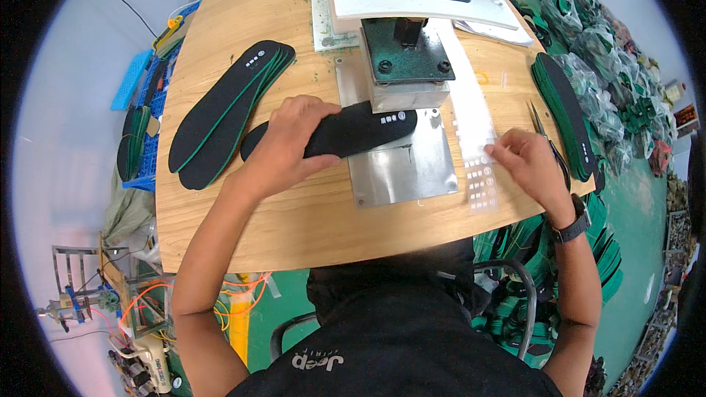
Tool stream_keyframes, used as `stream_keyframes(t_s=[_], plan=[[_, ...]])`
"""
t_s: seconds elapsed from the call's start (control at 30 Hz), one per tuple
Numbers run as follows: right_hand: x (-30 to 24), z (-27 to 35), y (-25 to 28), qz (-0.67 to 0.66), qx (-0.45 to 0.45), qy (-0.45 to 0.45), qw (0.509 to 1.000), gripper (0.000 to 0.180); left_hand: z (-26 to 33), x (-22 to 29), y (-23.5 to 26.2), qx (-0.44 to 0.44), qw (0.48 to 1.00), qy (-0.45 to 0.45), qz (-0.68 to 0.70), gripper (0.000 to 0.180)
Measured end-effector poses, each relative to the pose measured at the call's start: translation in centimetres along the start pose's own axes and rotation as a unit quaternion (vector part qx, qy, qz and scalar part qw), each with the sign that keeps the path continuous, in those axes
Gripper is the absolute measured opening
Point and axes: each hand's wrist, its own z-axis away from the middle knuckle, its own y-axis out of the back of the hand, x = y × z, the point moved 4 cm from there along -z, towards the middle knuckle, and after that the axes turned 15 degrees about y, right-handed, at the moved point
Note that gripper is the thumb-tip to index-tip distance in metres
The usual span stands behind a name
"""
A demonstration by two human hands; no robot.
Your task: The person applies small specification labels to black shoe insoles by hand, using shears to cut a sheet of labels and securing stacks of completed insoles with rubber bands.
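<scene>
My left hand (289, 140) grips a black insole (362, 131) from above, thumb on its near edge and fingers on its far edge. The insole lies across a shiny metal plate (401, 180), its white-marked end just in front of the press's metal block (409, 97). At the right, my right hand (528, 165) has thumb and forefinger pinched at the edge of a clear strip of white printed labels (482, 182). That strip runs back along the table beside the plate.
Black-and-green insoles lie in a fanned pile (224, 114) at left and a stack (565, 117) at right. Pointed scissors (543, 129) rest beside my right hand. The white-housed press (434, 7) stands at the back. Bagged green pieces (599, 51) heap beyond the table (309, 231).
</scene>
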Motion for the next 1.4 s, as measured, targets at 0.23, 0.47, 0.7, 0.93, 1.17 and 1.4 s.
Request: stream_keyframes(t_s=[0.23, 0.47, 0.7, 0.93, 1.17, 1.4], plan=[[3.6, 2.0, 8.1, -0.001, 0.198, 0.003, 0.980, 0.025, 4.2, 2.5, 6.6, -0.170, 0.979, 0.054, 0.096, 0.020], [13.4, 1.9, 12.4, -0.023, 0.213, -0.002, 0.977, 0.039, 1.6, -4.6, 14.9, 0.013, 0.941, 0.315, 0.122, 0.031], [19.1, 3.1, 15.0, 0.088, 0.075, -0.165, 0.980, 0.062, -1.3, -12.5, 10.9, -0.138, 0.888, 0.439, 0.003, 0.089], [15.8, -1.1, 12.7, -0.033, -0.116, -0.165, 0.979, 0.074, -0.7, -11.2, 10.7, -0.122, 0.919, 0.371, 0.051, 0.087], [18.4, 3.4, 14.8, -0.048, -0.041, -0.267, 0.962, 0.081, -2.6, -3.5, 11.2, -0.062, 0.889, 0.373, -0.261, 0.085], [15.9, 0.5, 12.6, 0.020, 0.054, -0.152, 0.987, 0.065, -0.2, -5.9, 10.6, -0.072, 0.902, 0.333, -0.266, 0.085]])
